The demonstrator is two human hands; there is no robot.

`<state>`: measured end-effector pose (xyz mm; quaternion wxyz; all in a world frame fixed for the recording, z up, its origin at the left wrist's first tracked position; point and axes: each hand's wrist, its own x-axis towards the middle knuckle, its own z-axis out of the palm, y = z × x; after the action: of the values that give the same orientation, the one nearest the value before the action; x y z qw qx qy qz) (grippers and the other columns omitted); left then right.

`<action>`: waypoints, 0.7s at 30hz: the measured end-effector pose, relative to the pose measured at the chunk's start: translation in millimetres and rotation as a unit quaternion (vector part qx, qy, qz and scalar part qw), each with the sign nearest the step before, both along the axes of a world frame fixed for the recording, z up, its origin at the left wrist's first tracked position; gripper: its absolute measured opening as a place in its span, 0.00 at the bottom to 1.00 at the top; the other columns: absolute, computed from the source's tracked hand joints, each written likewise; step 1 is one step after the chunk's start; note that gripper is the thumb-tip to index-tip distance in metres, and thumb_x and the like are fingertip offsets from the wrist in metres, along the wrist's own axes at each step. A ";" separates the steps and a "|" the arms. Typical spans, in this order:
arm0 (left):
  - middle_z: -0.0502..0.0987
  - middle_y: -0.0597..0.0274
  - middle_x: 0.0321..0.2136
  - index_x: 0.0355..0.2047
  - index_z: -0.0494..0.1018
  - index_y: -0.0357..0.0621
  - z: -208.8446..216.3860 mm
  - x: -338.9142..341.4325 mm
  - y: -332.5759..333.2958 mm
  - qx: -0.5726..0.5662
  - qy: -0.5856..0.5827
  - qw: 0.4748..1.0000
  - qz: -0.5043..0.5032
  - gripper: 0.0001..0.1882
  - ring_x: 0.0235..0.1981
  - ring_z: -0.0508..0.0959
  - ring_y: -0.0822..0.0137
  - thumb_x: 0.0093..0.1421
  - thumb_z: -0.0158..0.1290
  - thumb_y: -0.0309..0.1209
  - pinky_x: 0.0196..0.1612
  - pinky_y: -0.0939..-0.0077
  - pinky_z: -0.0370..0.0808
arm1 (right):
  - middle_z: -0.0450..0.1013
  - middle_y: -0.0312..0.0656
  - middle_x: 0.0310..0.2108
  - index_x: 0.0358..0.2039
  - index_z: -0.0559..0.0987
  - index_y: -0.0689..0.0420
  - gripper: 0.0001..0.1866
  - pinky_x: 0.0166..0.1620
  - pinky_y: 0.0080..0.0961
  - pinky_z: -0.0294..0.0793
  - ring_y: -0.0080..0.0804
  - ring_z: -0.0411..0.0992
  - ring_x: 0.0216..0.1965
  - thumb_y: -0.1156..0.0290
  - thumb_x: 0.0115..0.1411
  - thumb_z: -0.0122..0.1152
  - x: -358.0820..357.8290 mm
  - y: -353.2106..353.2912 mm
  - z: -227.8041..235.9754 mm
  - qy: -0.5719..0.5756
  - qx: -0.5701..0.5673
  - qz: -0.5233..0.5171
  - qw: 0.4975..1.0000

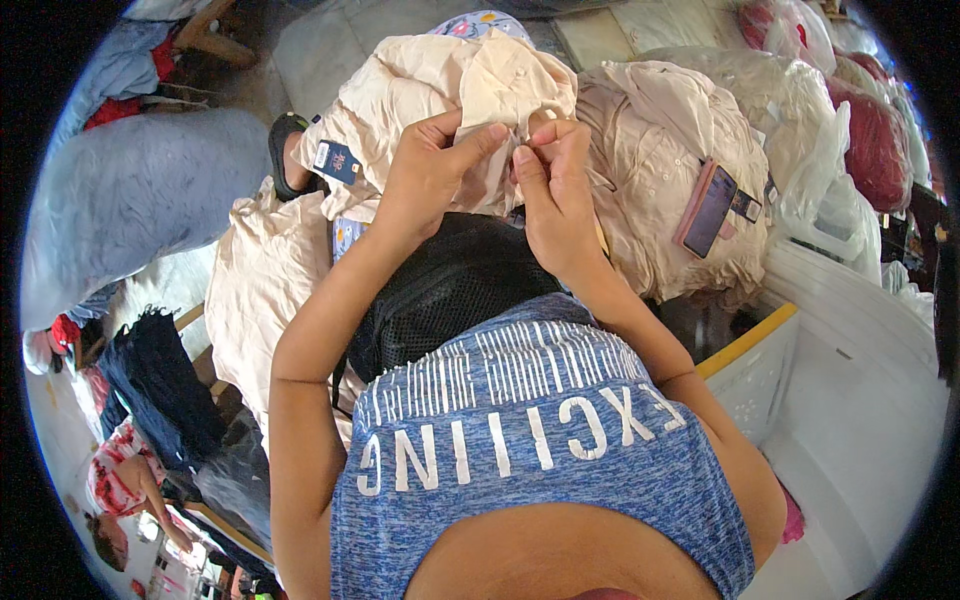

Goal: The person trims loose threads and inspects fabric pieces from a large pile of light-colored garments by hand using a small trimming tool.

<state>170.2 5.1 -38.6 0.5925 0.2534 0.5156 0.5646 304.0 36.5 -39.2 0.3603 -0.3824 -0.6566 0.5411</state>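
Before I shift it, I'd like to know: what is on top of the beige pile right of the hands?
A phone lies on the pile, with a dark tag beside it. Whatever is directly under the phone is covered and cannot be seen.

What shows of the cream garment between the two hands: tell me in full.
The cream garment looks like thin, soft cloth, wrinkled and partly folded over itself. It sits at the upper middle of the view, its near part pinched by the left hand and right hand. Similar cream cloth lies on both sides; where one piece ends is unclear.
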 end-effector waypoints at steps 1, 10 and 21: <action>0.75 0.66 0.27 0.37 0.72 0.36 -0.1 -0.5 0.1 -0.005 -0.008 1.000 -0.007 0.11 0.24 0.71 0.81 0.54 0.52 0.29 0.26 0.88 0.68 | 0.59 0.39 0.24 0.34 0.56 0.59 0.07 0.29 0.20 0.62 0.23 0.61 0.25 0.77 0.58 0.44 -0.1 -0.4 1.2 -0.005 -0.009 -0.005 1.000; 0.75 0.67 0.27 0.37 0.72 0.38 -0.2 4.4 2.0 0.005 -0.079 0.997 -0.003 0.12 0.25 0.70 0.80 0.52 0.54 0.29 0.29 0.87 0.68 | 0.59 0.38 0.27 0.35 0.57 0.57 0.06 0.31 0.17 0.62 0.22 0.60 0.26 0.77 0.59 0.42 1.8 2.6 -1.9 -0.019 0.009 -0.030 0.999; 0.75 0.69 0.27 0.37 0.73 0.39 0.4 5.5 0.9 0.012 -0.062 0.998 -0.014 0.12 0.24 0.70 0.82 0.52 0.55 0.29 0.27 0.89 0.66 | 0.63 0.47 0.24 0.33 0.58 0.59 0.07 0.29 0.28 0.65 0.37 0.66 0.24 0.78 0.57 0.44 0.5 3.9 2.8 -0.029 0.036 -0.050 0.998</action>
<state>175.8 5.9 -38.1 0.6282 0.2325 0.4672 0.5771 304.5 40.5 -36.3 0.3816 -0.4173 -0.6657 0.4869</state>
